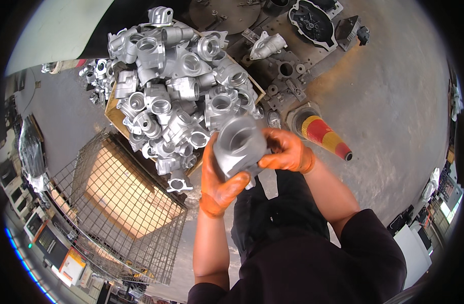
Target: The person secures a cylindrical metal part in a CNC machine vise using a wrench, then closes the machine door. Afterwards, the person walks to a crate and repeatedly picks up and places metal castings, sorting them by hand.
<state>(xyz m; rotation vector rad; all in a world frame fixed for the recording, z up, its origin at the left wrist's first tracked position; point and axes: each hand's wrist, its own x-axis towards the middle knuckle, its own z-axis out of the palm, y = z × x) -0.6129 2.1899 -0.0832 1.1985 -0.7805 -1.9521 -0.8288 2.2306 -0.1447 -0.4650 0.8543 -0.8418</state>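
Orange-gloved left hand (217, 186) and right hand (289, 151), grip curled closed around a grey tubular metal casting (233, 154), nearside of the tan wooden crate (113, 112); apparently handling it, next needing steady two-sided support.

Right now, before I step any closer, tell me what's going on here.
A person in orange gloves is holding a metal part between both hands, the left hand and the right hand on opposite sides. Just beyond is a heap of silvery parts in a wooden crate. A wire cage is to the left, a striped cone to the right.
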